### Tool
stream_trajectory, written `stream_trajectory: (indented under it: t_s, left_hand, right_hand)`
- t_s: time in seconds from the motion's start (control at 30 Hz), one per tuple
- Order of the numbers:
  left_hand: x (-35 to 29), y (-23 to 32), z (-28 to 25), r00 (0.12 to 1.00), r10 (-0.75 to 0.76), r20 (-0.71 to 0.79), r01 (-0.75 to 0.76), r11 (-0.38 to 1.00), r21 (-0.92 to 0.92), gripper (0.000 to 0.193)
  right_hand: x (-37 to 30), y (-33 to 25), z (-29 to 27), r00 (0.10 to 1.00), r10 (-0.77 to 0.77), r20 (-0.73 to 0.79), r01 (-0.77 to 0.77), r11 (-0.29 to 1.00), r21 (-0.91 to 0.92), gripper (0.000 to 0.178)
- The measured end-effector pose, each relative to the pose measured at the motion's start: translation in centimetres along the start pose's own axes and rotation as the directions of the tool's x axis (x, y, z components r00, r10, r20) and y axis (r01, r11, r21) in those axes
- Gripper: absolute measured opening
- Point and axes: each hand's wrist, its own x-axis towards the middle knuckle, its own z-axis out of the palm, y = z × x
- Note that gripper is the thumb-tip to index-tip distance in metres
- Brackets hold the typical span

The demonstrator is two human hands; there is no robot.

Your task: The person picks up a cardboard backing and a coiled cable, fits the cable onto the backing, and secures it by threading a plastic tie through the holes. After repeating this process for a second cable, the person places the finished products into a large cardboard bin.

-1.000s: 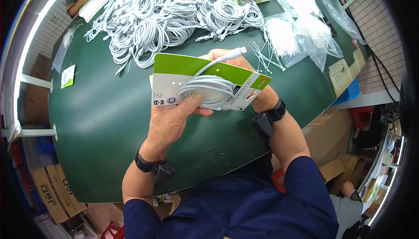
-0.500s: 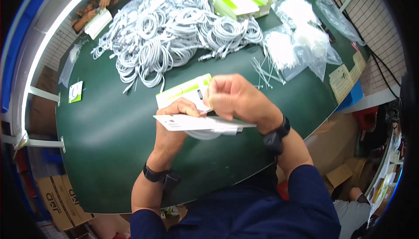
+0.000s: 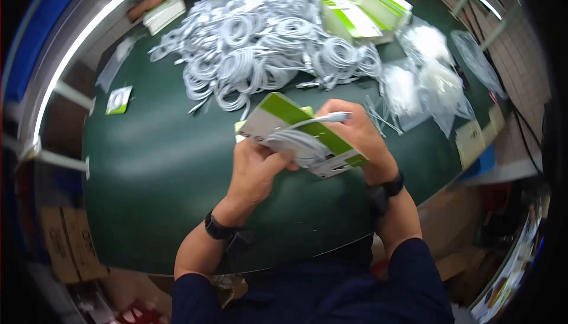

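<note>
A green-and-white packaging card [image 3: 275, 106] is held tilted in front of me, over the near-middle of the table. A coiled white cable [image 3: 297, 145] lies against its face, and one plug end [image 3: 338, 117] sticks out over the green band. My left hand [image 3: 257, 167] is closed on the card's lower left side, thumb pressing by the coil. At the card's right side, my right hand [image 3: 364, 138] grips it, with some fingers hidden behind. Another green-and-white piece lies on the table behind the card, mostly covered.
A large pile of coiled white cables [image 3: 236, 70] fills the far middle. Green-and-white boxes [image 3: 378, 13], bags of white cable ties [image 3: 405, 90] and loose ties [image 3: 381, 117] stand to the right. A carded cable [image 3: 119, 100] lies left; another person's hands [image 3: 148, 5] are far left.
The card has turned from nearly edge-on to face up, showing the cable and plug. My right hand has moved right to the card's edge, and the view has shifted.
</note>
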Motion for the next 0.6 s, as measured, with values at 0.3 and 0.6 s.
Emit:
stream_trajectory:
  t_s: [0.3, 0.6]
  left_hand:
    - [-2.4, -1.2, -0.4, 0.969, 0.246, 0.011, -0.246, 0.969, -0.008, 0.020]
    - [-11.5, -0.5, -3.3, 0.923, 0.265, -0.278, -0.296, 0.952, -0.073, 0.014]
  right_hand:
    - [-3.3, 4.4, -1.6, 0.930, -0.260, -0.259, 0.187, 0.943, -0.275, 0.051]
    - [0.2, 2.2, 4.1, 0.967, -0.082, 0.243, 0.142, 0.960, -0.240, 0.048]
